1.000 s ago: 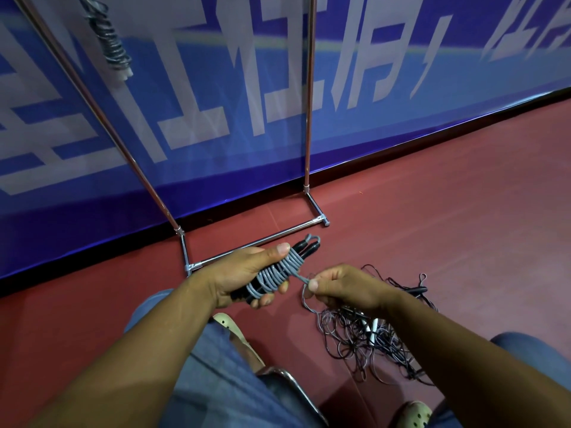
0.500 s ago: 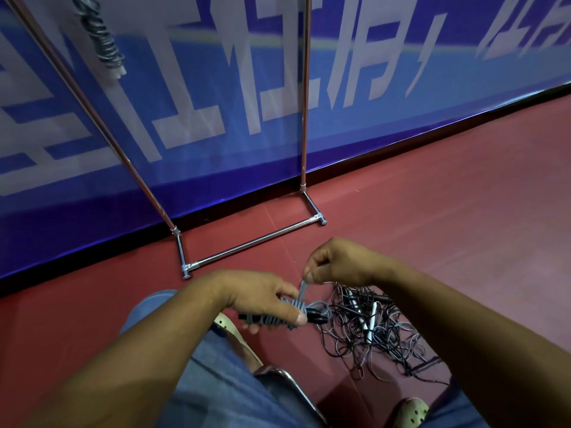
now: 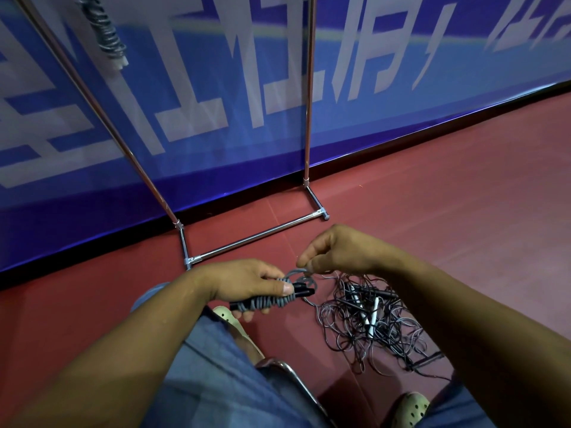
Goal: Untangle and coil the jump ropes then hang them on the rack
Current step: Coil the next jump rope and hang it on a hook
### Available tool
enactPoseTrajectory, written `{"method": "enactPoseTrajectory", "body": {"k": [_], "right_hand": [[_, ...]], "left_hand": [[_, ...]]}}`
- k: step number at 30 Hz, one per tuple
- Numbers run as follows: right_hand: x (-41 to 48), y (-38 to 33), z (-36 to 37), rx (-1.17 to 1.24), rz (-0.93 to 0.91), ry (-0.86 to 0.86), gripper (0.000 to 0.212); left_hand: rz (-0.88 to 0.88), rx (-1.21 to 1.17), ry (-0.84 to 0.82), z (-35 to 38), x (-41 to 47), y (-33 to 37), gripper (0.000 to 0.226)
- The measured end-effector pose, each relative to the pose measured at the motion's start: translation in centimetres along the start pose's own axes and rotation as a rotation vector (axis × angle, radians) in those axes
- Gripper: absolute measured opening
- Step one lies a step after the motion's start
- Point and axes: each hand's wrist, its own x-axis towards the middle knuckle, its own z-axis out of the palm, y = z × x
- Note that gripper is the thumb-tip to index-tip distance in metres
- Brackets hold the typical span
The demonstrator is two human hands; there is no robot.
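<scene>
- The left hand grips the coiled jump rope at the lower centre of the frame; its long axis lies almost level, and the black handle ends point right.
- The right hand pinches the grey rope end just above the coil.
- The tangled ropes lie on the red floor at the lower right.
- The rack stands behind, with one coiled rope hanging at the upper left.

1. To me the rack looks like polished, shiny metal tube.
2. The red floor appears smooth and matt.
3. I see the coiled jump rope has matt grey cord and black plastic handles.
4. The blue banner looks glossy.
</scene>
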Motion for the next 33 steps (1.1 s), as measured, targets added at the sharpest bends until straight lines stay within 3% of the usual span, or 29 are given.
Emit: {"method": "enactPoseTrajectory", "body": {"k": [11, 13, 15, 17, 19, 26, 33], "right_hand": [[0.0, -0.3, 0.8, 0.186, 0.048, -0.028, 0.02], [0.0, -0.9, 0.6, 0.049, 0.069, -0.08, 0.018], [0.2, -1.7, 0.4, -0.277, 0.085, -0.108, 0.019], [0.4, -2.5, 0.6, -0.623, 0.113, -0.109, 0.032], [0.5, -2.9, 1.1, -0.823, 0.156, -0.102, 0.047], [0.1, -2.5, 2.3, -1.133, 0.017, 0.061, 0.046], [0.1, -3.1, 2.8, -1.072, 0.094, 0.019, 0.031]], "left_hand": [[-0.035, -0.025, -0.032, 0.2, 0.5, -0.4, 0.042], [-0.062, -0.008, -0.021, 0.1, 0.7, -0.4, 0.038], [-0.104, 0.035, 0.002, 0.0, 0.7, -0.4, 0.036], [-0.14, 0.088, 0.018, -0.1, 0.7, -0.2, 0.036], [-0.164, 0.14, 0.022, -0.2, 0.6, 0.1, 0.038], [-0.182, 0.11, 0.038, -0.7, 0.4, -0.5, 0.037], [-0.175, 0.106, 0.053, -0.9, 0.4, -0.6, 0.043]]}}
